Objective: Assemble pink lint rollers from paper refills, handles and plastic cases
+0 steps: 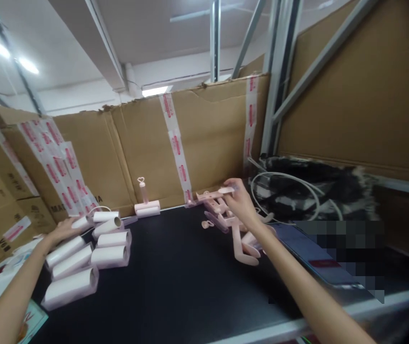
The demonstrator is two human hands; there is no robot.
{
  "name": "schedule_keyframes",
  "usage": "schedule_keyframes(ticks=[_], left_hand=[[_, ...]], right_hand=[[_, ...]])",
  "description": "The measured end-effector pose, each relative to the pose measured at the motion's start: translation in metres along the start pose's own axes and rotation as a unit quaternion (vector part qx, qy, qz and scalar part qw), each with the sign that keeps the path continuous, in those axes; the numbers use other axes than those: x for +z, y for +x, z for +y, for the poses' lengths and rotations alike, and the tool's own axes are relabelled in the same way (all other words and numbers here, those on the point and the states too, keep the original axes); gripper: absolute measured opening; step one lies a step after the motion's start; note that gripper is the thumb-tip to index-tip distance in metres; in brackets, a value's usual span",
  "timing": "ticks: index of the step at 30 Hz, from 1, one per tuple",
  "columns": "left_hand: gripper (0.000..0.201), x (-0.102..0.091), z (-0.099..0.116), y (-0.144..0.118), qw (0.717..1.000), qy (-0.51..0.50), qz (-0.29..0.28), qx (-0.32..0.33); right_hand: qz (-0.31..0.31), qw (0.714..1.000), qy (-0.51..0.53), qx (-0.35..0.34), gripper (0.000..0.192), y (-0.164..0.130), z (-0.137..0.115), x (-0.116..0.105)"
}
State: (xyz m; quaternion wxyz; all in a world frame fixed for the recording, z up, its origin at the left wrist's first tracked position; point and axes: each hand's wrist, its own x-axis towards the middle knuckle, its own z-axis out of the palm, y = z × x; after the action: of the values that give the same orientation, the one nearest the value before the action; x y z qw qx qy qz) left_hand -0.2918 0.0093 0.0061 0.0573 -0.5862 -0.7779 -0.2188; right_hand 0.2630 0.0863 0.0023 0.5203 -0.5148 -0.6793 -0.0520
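Note:
At the left, my left hand (60,231) reaches to the back of a group of white paper rolls (113,240) in clear wrap, its fingers closed on the end of one white roll (82,222). My right hand (240,200) is over a loose pile of pale pink plastic handles (238,243), pinching a pink plastic handle (211,196); its fingertips are partly hidden. Near the back wall, a small pink piece with a heart-shaped loop (143,191) stands upright by two wrapped rolls (147,209). A small round pink piece (206,224) lies beside the pile.
Brown cardboard (147,148) with printed tape walls the black tabletop (175,286) at the back. On the right are a black plastic bundle (297,186), a white cable (283,174) and a dark blue flat item (308,253). A metal edge (261,334) runs along the front.

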Motion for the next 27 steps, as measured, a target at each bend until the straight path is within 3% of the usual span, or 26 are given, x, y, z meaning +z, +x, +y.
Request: schedule_keyframes(ticks=[3, 6, 10, 14, 18, 22, 27], left_hand=[[0.058, 0.002, 0.018, 0.002, 0.997, 0.033, 0.062, 0.018], [0.053, 0.007, 0.064, 0.006, 0.989, 0.052, 0.114, 0.078], [0.044, 0.03, 0.145, 0.012, 0.98, 0.079, 0.073, 0.166], [0.043, 0.059, 0.203, 0.023, 0.985, 0.108, 0.02, 0.135], [0.033, 0.077, 0.235, 0.029, 0.99, 0.103, -0.059, 0.08], [0.031, 0.085, 0.259, 0.011, 0.988, 0.06, -0.105, 0.092], [0.039, 0.093, 0.281, -0.033, 0.979, -0.008, -0.142, 0.146]], right_hand=[[-0.005, 0.999, -0.045, -0.03, 0.03, 0.013, 0.007, -0.002], [-0.004, 0.995, -0.086, -0.053, 0.032, 0.017, 0.014, 0.005], [0.026, 0.991, -0.109, -0.07, 0.037, 0.01, 0.019, 0.02], [0.05, 0.991, -0.091, -0.08, 0.035, 0.003, 0.019, 0.021], [0.044, 0.994, -0.019, -0.102, 0.029, -0.004, 0.003, 0.011], [-0.001, 0.984, 0.086, -0.156, 0.02, -0.02, -0.03, 0.001], [-0.122, 0.929, 0.253, -0.24, 0.015, -0.043, -0.065, -0.007]])
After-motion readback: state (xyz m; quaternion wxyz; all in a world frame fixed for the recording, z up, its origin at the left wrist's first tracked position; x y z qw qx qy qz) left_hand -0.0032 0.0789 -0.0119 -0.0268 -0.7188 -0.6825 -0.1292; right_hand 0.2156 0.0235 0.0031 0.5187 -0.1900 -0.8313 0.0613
